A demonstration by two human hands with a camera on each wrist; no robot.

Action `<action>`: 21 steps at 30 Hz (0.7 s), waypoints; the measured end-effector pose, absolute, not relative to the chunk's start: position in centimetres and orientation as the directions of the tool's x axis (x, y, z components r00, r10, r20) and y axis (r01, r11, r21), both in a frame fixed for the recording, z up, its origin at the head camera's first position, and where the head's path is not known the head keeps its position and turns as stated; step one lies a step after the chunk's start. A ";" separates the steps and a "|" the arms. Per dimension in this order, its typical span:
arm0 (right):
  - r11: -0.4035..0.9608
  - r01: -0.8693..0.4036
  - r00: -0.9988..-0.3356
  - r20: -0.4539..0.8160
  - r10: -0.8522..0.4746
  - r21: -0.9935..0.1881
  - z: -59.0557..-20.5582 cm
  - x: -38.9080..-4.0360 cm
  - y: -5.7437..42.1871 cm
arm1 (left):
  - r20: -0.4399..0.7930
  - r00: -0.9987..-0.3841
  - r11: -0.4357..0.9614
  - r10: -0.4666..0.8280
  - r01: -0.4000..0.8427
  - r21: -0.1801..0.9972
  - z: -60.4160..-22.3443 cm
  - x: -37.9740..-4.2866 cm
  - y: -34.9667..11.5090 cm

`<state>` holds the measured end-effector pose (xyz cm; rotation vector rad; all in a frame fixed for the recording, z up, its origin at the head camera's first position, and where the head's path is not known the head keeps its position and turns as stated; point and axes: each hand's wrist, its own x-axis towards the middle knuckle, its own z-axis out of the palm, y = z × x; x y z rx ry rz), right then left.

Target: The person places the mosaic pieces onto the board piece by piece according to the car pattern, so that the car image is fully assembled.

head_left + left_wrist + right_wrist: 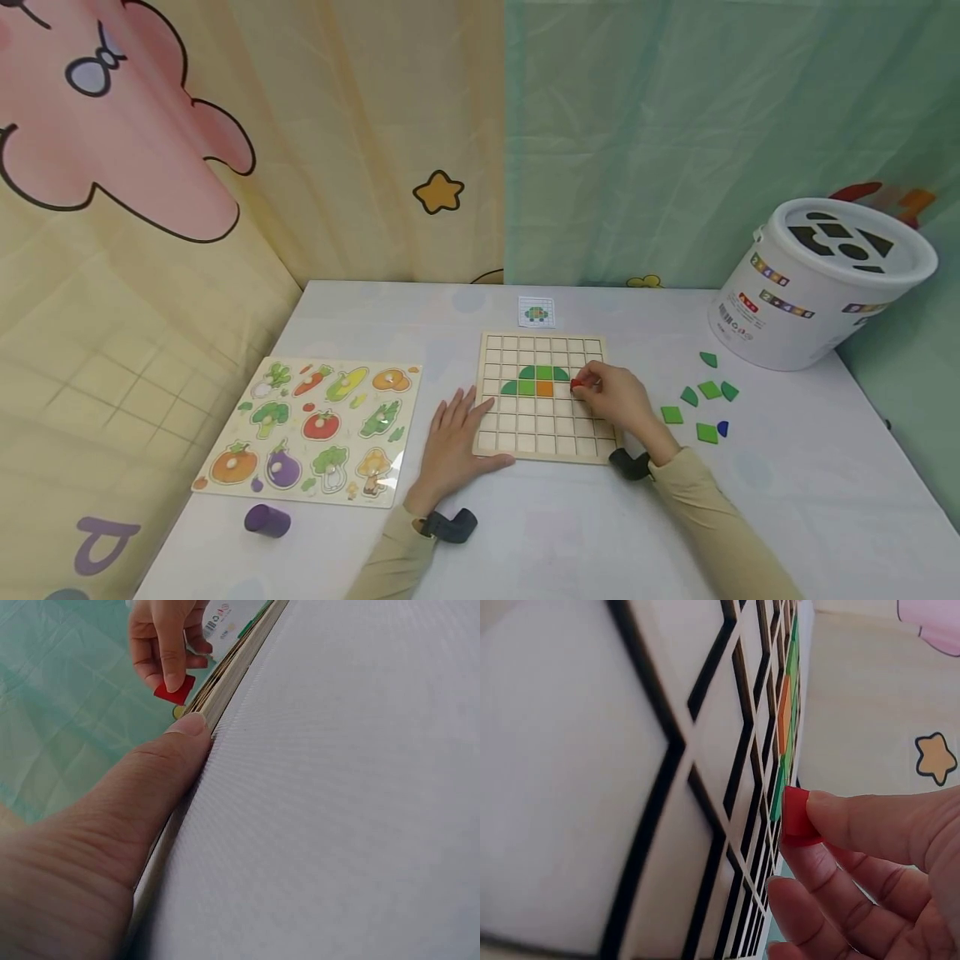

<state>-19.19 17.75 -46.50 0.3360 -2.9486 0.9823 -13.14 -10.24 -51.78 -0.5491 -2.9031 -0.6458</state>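
Observation:
My right hand [618, 400] pinches a small red tile [801, 816] between thumb and fingers, over the right side of the wooden grid board [540, 433]. On the board, green squares [544, 372], dark green rounded corner pieces [510, 388] and one orange square [544, 389] sit in neighbouring cells in two rows. The red tile is just right of the orange one's row in the head view. My left hand [453, 446] lies with fingers spread at the board's left edge, and its thumb [169, 761] touches the front edge.
Loose green squares [707, 432], green rounded pieces [729, 391] and a blue piece [722, 428] lie to the right. Behind them stands a white bucket [765, 312]. A pattern card [536, 312] lies behind the board; a vegetable puzzle [300, 433] and purple cylinder [267, 521] are left.

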 end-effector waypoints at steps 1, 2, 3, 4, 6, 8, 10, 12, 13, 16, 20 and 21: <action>0.778 -0.214 -0.975 0.085 -0.204 -0.590 -46.5 -19.2 17.6 | 0.190 -0.928 0.843 0.322 0.372 0.388 -51.8 -13.1 -10.2; 0.777 -0.221 -0.974 0.088 -0.210 -0.590 -46.5 -19.2 17.5 | 0.190 -0.927 0.843 0.322 0.372 0.387 -51.8 -13.1 -10.3; 0.775 -0.229 -0.972 0.092 -0.217 -0.589 -46.5 -19.3 17.4 | 0.192 -0.927 0.843 0.323 0.374 0.386 -51.8 -13.1 -10.3; 0.774 -0.233 -0.971 0.094 -0.221 -0.589 -46.4 -19.3 17.3 | 0.192 -0.926 0.844 0.324 0.375 0.384 -51.8 -13.1 -10.3; 0.771 -0.241 -0.969 0.095 -0.230 -0.589 -46.4 -19.3 17.1 | 0.190 -0.926 0.845 0.325 0.375 0.381 -51.8 -13.1 -10.3; 0.769 -0.242 -0.967 0.087 -0.238 -0.591 -46.4 -19.3 17.0 | 0.188 -0.927 0.846 0.325 0.374 0.381 -51.8 -13.1 -10.3; 0.766 -0.244 -0.966 0.079 -0.246 -0.594 -46.4 -19.3 16.9 | 0.185 -0.928 0.845 0.324 0.372 0.383 -51.8 -13.1 -10.3; 0.764 -0.246 -0.965 0.076 -0.251 -0.597 -46.5 -19.4 16.8 | 0.183 -0.928 0.845 0.324 0.371 0.386 -51.8 -13.1 -10.2; 0.764 -0.251 -0.963 0.076 -0.258 -0.595 -46.5 -19.4 16.8 | 0.183 -0.928 0.845 0.324 0.371 0.386 -51.8 -13.1 -10.2; 0.762 -0.263 -0.960 0.083 -0.267 -0.592 -46.6 -19.5 16.7 | 0.183 -0.928 0.845 0.325 0.372 0.384 -51.7 -13.1 -10.2; 0.752 -0.290 -0.952 0.099 -0.288 -0.592 -46.8 -19.8 16.6 | 0.182 -0.928 0.846 0.325 0.371 0.382 -51.6 -13.1 -10.3; 0.750 -0.291 -0.952 0.100 -0.290 -0.594 -46.8 -19.8 16.6 | 0.181 -0.928 0.847 0.325 0.371 0.381 -51.6 -13.1 -10.2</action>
